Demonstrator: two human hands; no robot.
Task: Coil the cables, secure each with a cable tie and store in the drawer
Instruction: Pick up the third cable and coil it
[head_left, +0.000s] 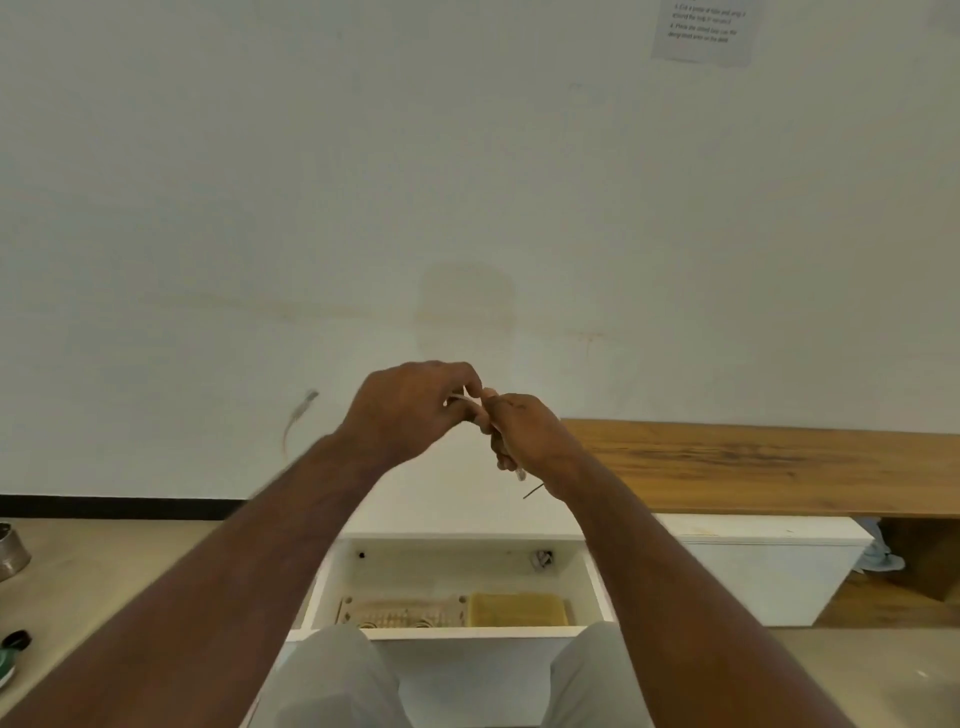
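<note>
Cable tie (462, 401) (pale, lying roughly level) pinched by both hands' (415, 408) grip.

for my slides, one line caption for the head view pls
Both hands, left hand and right hand, pinch a thin pale cable above the open drawer.

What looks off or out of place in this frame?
Little stands out. The left hand and right hand pinch a thin pale cable tie well above the open white drawer. No cable coil is visible. The white wall has a grey scuff mark left of the hands.
</note>
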